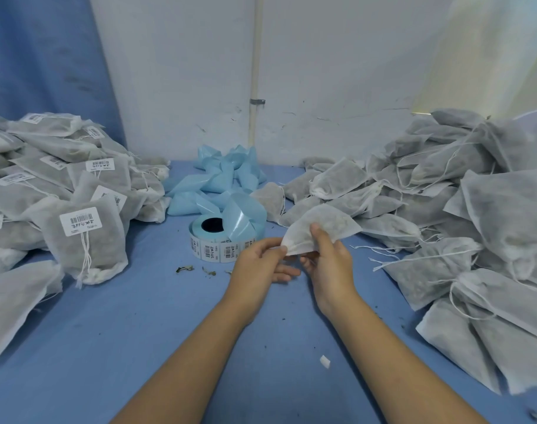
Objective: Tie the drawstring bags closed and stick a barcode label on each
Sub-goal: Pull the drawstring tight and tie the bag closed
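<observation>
A small white drawstring bag of thin non-woven fabric (322,226), its greyish dried filling showing through, was held just above the blue cloth-covered table (132,338), a little right of centre. The left hand (261,263) pinched its near corner between thumb and forefinger, and the right hand (330,266) grasped it with the thumb on top and the fingers beneath. Bare cloth ran from the person's forearms forward between two heaps, narrowing toward the wall. On the left, a heap of tied grey-white bags with white barcode labels (62,191) spilled to the edge of that lane. A roll of white barcode labels on pale blue backing (213,241) stood just behind the left hand, with a tangle of pale blue backing strip (221,175) behind it. Dry leaf crumbs (184,268) lay near the roll, and a small white scrap (324,361) lay beside the right forearm. On the right, a heap of grey-white bags with loose white strings (450,209) trailed cords onto the cloth near the right hand.
</observation>
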The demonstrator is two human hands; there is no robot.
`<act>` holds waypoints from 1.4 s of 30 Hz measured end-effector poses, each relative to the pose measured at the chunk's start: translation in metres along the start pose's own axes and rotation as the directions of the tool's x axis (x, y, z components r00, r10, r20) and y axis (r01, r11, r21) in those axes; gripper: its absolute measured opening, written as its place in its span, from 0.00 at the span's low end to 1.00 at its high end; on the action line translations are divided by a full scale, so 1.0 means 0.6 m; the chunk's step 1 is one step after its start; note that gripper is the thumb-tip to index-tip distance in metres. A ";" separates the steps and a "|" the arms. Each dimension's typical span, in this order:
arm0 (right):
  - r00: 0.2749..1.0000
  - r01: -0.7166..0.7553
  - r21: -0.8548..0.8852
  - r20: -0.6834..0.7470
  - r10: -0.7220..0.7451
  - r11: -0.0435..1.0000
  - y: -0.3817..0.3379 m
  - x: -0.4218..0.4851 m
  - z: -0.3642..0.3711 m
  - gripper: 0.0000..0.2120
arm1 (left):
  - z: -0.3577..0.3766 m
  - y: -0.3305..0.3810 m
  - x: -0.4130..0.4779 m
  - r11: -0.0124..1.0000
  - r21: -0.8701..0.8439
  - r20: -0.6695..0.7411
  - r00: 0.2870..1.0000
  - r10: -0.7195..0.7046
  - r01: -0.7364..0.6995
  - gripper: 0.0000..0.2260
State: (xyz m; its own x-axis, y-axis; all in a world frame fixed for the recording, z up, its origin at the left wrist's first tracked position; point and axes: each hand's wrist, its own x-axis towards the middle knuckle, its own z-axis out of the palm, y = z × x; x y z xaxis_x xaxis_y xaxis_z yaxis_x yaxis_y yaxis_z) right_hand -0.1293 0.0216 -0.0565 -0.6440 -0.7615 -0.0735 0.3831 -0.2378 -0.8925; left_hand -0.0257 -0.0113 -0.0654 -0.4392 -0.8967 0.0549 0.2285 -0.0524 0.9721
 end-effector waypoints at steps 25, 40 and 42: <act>0.960 0.124 -0.298 0.276 -0.039 0.947 0.014 -0.016 0.005 0.05 | -0.001 -0.012 0.002 0.974 0.194 -0.021 0.992 0.127 -0.121 0.15; 0.995 -0.069 -0.022 0.064 0.070 0.997 0.008 -0.006 0.006 0.05 | 0.004 -0.011 0.012 0.936 0.348 0.065 0.997 0.034 -0.055 0.15; 0.994 -0.093 0.018 0.066 0.092 0.995 0.006 -0.004 0.005 0.05 | 0.004 -0.013 0.011 0.932 0.357 0.059 0.997 0.039 -0.057 0.14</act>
State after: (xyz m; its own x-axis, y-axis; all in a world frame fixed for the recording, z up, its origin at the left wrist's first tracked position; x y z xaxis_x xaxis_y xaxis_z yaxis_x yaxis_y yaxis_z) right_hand -0.1242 0.0208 -0.0581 -0.5610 -0.8181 -0.1260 0.4537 -0.1767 -0.8735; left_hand -0.0325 -0.0156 -0.0723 -0.4808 -0.8704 0.1058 -0.0719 0.1594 0.9846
